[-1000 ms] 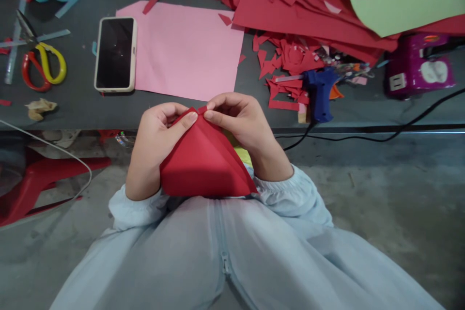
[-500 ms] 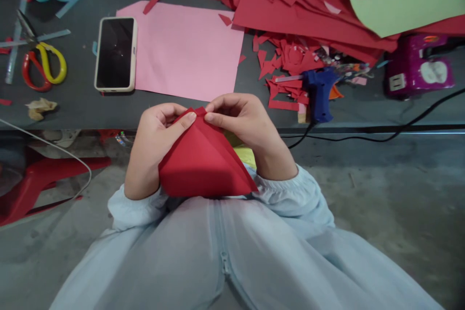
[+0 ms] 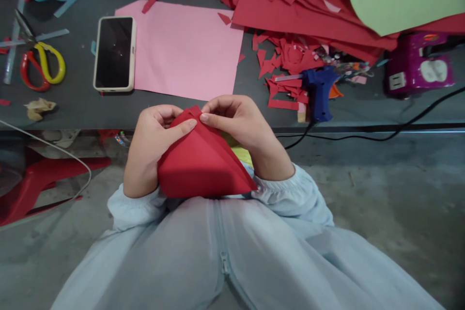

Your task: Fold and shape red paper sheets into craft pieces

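Note:
A folded sheet of red paper (image 3: pixel 199 164) hangs in front of my body, narrow at the top and wide at the bottom. My left hand (image 3: pixel 156 138) pinches its upper left edge, the thumb lying on the front face. At the folded tip my right hand (image 3: pixel 238 118) pinches the paper between thumb and forefinger. Fingers behind the sheet are hidden. Beyond my hands, a pink sheet (image 3: pixel 189 51) lies on the dark table (image 3: pixel 87 111), beside a phone (image 3: pixel 114 53).
Scissors (image 3: pixel 41 60) with red and yellow handles lie left. A blue glue gun (image 3: pixel 319 94) rests by red scraps (image 3: pixel 290 55), its black cord running off the edge. Further right is a purple device (image 3: pixel 417 68). Red sheets (image 3: pixel 276 12) are piled behind. A red plastic stool (image 3: pixel 43 179) stands lower left.
My right thumb and fingers have shifted slightly left along the paper's tip. The left thumb sits a little lower, and more of the folded top edge shows.

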`<state>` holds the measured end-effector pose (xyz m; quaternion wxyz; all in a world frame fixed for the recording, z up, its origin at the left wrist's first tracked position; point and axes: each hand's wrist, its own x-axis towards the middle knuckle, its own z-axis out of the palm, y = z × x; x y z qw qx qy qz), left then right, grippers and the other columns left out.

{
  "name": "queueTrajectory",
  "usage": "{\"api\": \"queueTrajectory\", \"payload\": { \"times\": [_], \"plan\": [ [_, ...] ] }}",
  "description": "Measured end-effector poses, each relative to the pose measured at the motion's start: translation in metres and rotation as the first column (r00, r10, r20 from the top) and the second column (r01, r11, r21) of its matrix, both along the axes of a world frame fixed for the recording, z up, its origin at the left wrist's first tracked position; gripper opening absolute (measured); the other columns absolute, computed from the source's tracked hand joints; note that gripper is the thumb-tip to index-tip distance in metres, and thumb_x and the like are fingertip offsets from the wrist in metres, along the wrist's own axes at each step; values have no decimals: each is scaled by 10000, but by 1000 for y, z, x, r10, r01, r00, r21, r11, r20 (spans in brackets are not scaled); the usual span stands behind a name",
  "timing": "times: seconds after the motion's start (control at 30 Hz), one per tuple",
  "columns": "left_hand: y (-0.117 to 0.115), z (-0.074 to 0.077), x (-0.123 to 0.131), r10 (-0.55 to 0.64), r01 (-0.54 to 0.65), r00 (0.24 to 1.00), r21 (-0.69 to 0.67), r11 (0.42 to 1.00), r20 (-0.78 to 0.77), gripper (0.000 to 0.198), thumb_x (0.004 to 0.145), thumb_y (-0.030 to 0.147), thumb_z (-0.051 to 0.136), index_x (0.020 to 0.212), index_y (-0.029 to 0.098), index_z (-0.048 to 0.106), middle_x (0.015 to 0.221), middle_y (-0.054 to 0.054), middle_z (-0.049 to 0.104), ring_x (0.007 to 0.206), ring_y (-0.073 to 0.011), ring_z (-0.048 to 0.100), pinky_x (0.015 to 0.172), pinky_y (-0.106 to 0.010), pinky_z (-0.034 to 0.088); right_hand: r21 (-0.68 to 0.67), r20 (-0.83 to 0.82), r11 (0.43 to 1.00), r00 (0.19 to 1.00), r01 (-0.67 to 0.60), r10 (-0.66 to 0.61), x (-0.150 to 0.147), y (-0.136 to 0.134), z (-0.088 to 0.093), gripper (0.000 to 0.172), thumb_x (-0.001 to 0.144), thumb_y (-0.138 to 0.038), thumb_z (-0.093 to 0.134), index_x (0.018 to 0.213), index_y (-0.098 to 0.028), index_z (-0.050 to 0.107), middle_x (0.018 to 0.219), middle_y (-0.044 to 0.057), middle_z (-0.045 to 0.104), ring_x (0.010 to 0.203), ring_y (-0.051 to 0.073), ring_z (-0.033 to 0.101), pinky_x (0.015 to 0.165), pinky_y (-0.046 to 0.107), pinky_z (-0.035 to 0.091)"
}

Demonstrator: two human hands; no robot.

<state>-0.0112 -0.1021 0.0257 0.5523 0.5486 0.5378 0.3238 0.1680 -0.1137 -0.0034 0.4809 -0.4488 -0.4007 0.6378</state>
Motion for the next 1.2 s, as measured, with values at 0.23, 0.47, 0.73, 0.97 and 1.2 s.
{"api": "queueTrajectory", "payload": {
  "times": [0.23,0.47,0.73,0.97,1.2],
  "plan": [
    [0,2,0,-9,10,1000,22,1000,-13,134,770,332,778,759,209,725,728,4,704,643,-123,616,581,-233,492,-75,-118,994,989,78,-86,-9,-5,-6,340,590,-442,893,714,-191,700,707,-21,679,625,89,582,612,218,508],
    [0,1,-2,6,-5,1000,36,999,-21,114,760,327,796,752,236,727,739,-10,711,653,-155,637,570,-276,516,-73,-87,993,991,96,-103,-9,-6,-3,355,600,-466,884,726,-187,705,712,-14,689,634,98,596,617,230,518],
    [5,-2,-9,-50,52,998,-43,998,37,164,703,313,842,756,198,737,700,-1,686,630,-128,606,535,-229,469,-79,-18,997,1000,-6,5,1,-6,1,324,595,-431,892,701,-174,727,661,-5,679,593,101,573,546,224,467],
    [0,-3,-11,-75,73,997,-86,994,-20,208,728,371,817,713,186,723,641,-2,634,559,-127,534,462,-245,390,-64,-21,998,1000,0,-2,0,-6,-2,316,612,-439,882,705,-177,733,681,0,692,606,104,578,563,232,469],
    [-3,6,-5,-55,54,998,-43,998,-35,221,765,372,773,679,184,695,618,13,574,555,-108,491,467,-229,361,-105,-141,991,985,82,-96,-6,-7,-6,271,583,-374,907,688,-194,734,702,-23,700,633,87,598,622,214,505]
  ]
}}
